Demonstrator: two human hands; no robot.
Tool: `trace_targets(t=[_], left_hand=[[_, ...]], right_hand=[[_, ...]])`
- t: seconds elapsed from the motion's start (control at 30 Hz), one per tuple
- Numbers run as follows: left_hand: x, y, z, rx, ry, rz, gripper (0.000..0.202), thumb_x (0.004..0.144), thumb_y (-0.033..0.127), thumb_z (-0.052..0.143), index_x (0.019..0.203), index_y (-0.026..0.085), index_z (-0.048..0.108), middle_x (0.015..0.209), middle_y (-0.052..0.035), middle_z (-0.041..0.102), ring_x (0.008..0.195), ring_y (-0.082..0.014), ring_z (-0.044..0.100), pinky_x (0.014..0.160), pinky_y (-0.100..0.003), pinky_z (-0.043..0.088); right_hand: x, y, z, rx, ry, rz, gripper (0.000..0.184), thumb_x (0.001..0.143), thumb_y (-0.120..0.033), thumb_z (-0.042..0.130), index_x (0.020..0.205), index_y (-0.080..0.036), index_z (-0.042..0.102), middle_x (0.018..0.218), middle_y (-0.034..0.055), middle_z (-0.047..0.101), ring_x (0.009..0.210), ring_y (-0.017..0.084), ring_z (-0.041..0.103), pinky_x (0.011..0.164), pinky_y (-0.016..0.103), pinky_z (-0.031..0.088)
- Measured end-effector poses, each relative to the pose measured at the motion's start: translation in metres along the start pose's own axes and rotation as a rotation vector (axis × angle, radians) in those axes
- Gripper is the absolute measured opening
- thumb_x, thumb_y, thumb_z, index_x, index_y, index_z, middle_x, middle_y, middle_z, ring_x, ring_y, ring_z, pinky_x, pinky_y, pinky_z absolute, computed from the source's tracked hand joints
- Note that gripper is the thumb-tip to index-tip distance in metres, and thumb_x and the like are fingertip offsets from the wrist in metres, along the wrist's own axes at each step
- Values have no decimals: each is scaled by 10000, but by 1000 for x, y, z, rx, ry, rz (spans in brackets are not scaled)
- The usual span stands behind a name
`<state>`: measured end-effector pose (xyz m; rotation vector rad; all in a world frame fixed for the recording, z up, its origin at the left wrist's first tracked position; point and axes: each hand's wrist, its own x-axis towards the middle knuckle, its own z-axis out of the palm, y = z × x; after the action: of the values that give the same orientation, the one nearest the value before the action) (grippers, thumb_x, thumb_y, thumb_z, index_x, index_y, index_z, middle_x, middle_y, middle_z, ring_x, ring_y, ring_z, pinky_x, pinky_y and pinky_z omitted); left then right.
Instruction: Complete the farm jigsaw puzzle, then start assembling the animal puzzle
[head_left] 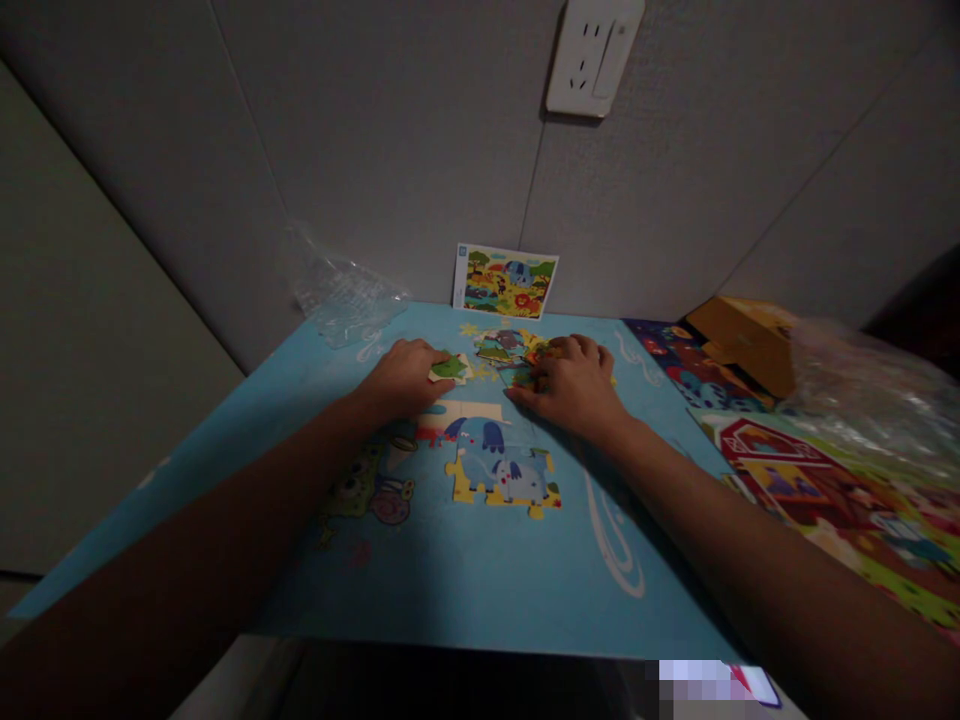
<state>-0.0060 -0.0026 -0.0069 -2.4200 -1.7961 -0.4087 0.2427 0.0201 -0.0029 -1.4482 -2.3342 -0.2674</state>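
Note:
My left hand (409, 376) pinches a jigsaw puzzle piece (451, 369) with a green patch between thumb and fingers, just above the table. Over a heap of loose puzzle pieces (504, 343), my right hand (577, 385) rests with its fingers apart; its palm and fingertips partly hide the pieces beneath. Nearer to me lies a joined part of the puzzle (499, 465), showing a big blue elephant and a smaller one on yellow ground. A few pale and red pieces (442, 425) adjoin its upper left side.
A picture card (510, 283) leans against the wall at the back. Crumpled clear plastic (352, 298) lies at the table's back left. To the right are an orange-brown box (742, 345), more clear plastic (862, 390) and a colourful printed sheet (840, 510). The table (480, 580) is light blue.

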Motion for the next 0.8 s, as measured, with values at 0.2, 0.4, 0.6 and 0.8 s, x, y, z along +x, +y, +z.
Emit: trace_targets(t=[0.2, 0.4, 0.6, 0.8], left_hand=[[0, 1, -2, -50, -37, -10, 449, 856, 380, 582, 1231, 156, 690, 1087, -163, 706, 1014, -295, 629, 963, -462, 462], [0, -1, -1, -49, -42, -12, 471, 853, 397, 581, 1236, 144, 686, 1098, -172, 693, 1004, -296, 628, 970, -461, 453], [0, 2, -3, -58, -53, -30, 478, 854, 410, 582, 1248, 159, 682, 1109, -161, 686, 1021, -299, 620, 980, -459, 449], [-1, 3, -4, -53, -62, -43, 479, 861, 410, 572, 1255, 158, 678, 1097, -150, 674, 1016, -296, 607, 988, -452, 445]], right_hand=[[0, 0, 0, 0, -13, -3, 479, 744, -607, 679, 929, -171, 758, 1181, 192, 619, 1168, 418, 451, 980, 613, 332], [0, 1, 2, 10, -5, 5, 442, 753, -608, 676, 861, -190, 772, 1136, 177, 640, 1148, 416, 469, 961, 619, 348], [0, 1, 1, 33, 15, 1, 413, 759, -600, 667, 763, -204, 784, 1086, 168, 651, 1126, 414, 477, 956, 619, 352], [1, -3, -3, 126, 46, -18, 369, 797, -533, 645, 719, -203, 790, 1057, 168, 666, 1149, 401, 474, 981, 633, 342]])
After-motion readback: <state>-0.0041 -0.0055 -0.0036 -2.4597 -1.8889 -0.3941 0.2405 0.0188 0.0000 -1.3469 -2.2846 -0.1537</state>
